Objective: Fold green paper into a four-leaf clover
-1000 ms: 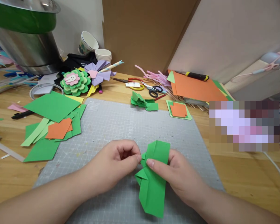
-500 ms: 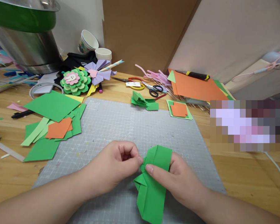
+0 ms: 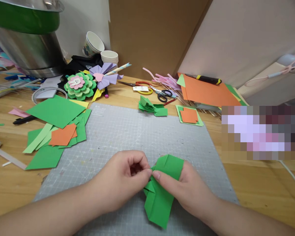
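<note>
Between my hands, above the grey cutting mat [image 3: 108, 131], is a folded piece of green paper [image 3: 159, 206] with creases and a small notch of folds on its left side. My right hand [image 3: 189, 183] grips it from the right, thumb on the front face and fingers hidden behind. With thumb and forefinger, my left hand [image 3: 130, 177] pinches a small fold at its left edge, close to my right thumb. Farther back on the mat lies a green folded paper piece [image 3: 160, 110]. A small stack of orange and green paper squares [image 3: 189, 115] sits right of it.
Green paper sheets [image 3: 55, 111] and orange scraps [image 3: 63, 135] lie on the left. Scissors [image 3: 163, 95], a paper flower [image 3: 80, 86] and paper cups [image 3: 109, 56] line the back. A utility knife [image 3: 208, 79] rests on orange sheets [image 3: 208, 93]. A blurred patch covers the right.
The green paper has tilted slightly, its lower end rising. My left fingertips have moved a little right, closer to my right thumb, still pinching the left edge.
</note>
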Motion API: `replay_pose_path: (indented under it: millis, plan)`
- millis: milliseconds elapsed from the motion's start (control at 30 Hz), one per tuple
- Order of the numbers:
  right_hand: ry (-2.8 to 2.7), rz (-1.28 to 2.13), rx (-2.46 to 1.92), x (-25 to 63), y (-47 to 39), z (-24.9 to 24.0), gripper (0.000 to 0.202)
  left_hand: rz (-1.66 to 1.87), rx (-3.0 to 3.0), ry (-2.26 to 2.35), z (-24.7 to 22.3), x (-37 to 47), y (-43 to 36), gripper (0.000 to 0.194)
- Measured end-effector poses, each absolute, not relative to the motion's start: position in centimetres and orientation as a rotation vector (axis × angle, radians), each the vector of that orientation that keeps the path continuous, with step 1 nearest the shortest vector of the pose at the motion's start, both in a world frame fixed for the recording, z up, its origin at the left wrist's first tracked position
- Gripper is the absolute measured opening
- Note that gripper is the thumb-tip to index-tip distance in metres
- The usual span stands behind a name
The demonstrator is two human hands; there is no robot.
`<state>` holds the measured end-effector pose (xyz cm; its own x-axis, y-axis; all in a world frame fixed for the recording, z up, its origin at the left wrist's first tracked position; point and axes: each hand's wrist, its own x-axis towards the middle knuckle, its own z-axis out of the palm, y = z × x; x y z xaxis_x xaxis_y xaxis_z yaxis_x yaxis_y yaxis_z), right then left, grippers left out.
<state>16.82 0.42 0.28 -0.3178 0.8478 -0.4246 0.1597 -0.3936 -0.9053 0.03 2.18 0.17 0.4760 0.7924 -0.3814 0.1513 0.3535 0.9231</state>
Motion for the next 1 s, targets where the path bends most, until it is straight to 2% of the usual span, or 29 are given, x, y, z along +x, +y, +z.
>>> replay_pose_path:
  millis: [500,733,1000]
  plan:
    - [-1.336,1.749,-1.381,16.6,0.1,0.2,0.023,0.545,1.203,1.095,-0.1,0.1,2.0,0.011]
    - [-1.624,1.523,-1.317,16.9,-0.8,0.3,0.024,0.625,1.71,1.225,0.4,0.1,1.1,0.013]
    - [-1.248,1.822,-1.289,17.8,0.6,0.2,0.023,0.543,0.874,0.946,0.5,-0.5,2.7,0.025]
